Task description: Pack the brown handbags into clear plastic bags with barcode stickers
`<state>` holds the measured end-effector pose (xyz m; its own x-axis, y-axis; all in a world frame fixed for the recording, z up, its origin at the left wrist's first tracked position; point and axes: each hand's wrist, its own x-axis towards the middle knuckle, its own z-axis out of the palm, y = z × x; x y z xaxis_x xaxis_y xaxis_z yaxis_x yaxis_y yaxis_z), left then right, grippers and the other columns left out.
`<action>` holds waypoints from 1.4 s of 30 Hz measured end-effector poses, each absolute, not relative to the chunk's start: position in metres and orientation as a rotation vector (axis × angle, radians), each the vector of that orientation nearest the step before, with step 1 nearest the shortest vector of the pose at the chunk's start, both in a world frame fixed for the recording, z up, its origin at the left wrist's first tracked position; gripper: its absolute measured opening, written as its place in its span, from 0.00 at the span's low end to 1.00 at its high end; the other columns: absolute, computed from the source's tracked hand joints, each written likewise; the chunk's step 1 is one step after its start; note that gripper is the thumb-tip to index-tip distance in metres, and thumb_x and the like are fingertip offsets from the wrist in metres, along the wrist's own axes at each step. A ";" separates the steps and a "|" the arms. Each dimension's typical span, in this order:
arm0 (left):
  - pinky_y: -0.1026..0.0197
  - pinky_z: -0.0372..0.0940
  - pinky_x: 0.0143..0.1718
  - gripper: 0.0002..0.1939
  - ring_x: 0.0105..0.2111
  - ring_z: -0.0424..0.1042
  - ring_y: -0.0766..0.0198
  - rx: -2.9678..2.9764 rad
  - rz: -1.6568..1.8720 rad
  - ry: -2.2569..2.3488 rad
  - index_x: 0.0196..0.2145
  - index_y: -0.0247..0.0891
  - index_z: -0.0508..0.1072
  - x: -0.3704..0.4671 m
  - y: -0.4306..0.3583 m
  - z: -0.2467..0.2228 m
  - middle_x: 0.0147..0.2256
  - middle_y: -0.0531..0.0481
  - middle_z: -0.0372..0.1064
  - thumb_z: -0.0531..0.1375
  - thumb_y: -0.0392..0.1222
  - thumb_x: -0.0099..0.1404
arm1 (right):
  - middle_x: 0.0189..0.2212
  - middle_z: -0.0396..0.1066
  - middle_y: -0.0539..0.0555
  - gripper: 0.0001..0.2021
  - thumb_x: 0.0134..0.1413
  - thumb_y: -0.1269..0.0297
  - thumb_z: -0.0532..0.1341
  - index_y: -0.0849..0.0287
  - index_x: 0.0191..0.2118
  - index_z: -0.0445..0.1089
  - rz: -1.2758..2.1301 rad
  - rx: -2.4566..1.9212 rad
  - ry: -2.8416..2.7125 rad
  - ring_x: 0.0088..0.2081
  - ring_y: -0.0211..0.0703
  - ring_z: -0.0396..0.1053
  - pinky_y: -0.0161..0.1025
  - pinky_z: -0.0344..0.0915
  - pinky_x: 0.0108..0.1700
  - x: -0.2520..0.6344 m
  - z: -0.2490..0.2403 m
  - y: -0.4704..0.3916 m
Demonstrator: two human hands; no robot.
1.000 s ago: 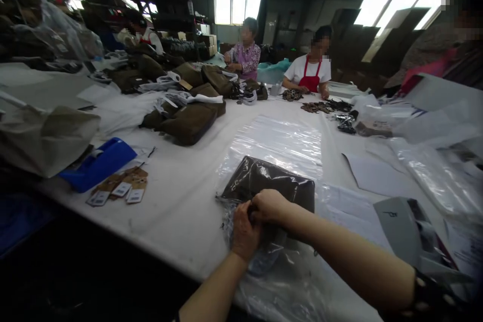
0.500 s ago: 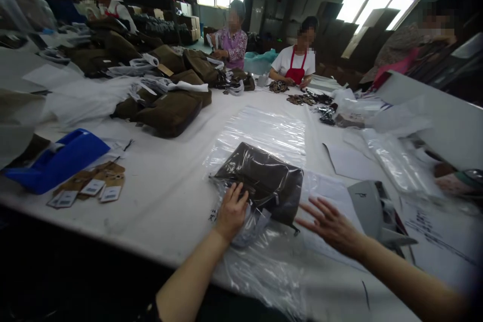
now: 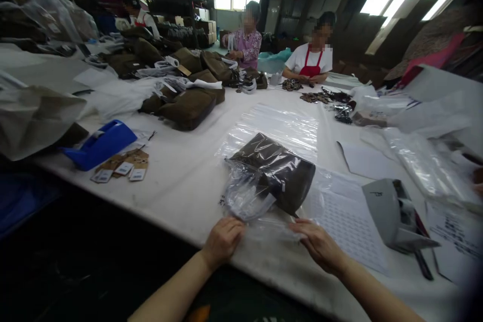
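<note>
Plastic-wrapped brown bag (image 3: 279,171) – long axis slanting right-away, left hand (image 3: 222,239), right hand (image 3: 319,244) pinching wrap.

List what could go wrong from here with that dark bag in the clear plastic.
1. Both hands, left hand and right hand, hold only the near edge of the clear plastic bag; a pull might tear the thin film or slide the dark bag out.
2. The near edge lies close to the table edge, so the pack could slip off.
3. The grey tape dispenser sits close by the right hand and might get knocked.
</note>
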<state>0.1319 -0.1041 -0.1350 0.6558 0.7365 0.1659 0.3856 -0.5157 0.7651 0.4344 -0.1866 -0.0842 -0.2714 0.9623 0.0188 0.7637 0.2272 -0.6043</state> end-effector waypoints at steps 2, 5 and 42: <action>0.56 0.67 0.41 0.16 0.34 0.73 0.59 2.000 0.646 0.963 0.30 0.38 0.73 0.131 -0.098 -0.126 0.30 0.46 0.74 0.48 0.44 0.65 | 0.39 0.74 0.56 0.25 0.64 0.52 0.41 0.56 0.42 0.73 0.954 -1.710 -1.966 0.45 0.49 0.69 0.46 0.63 0.50 0.422 -0.059 -0.185; 0.64 0.65 0.26 0.19 0.23 0.71 0.64 1.709 0.531 1.034 0.31 0.37 0.70 0.116 -0.102 -0.118 0.23 0.50 0.71 0.45 0.49 0.67 | 0.31 0.74 0.54 0.27 0.63 0.50 0.40 0.57 0.36 0.74 1.277 -1.801 -1.807 0.34 0.45 0.72 0.40 0.66 0.39 0.399 -0.031 -0.186; 0.47 0.53 0.59 0.24 0.59 0.54 0.53 2.699 0.779 0.919 0.58 0.33 0.59 0.149 -0.099 -0.109 0.57 0.45 0.59 0.52 0.37 0.65 | 0.32 0.65 0.52 0.08 0.54 0.68 0.60 0.50 0.40 0.71 0.091 -1.833 -2.292 0.34 0.43 0.61 0.40 0.56 0.38 0.332 -0.064 -0.119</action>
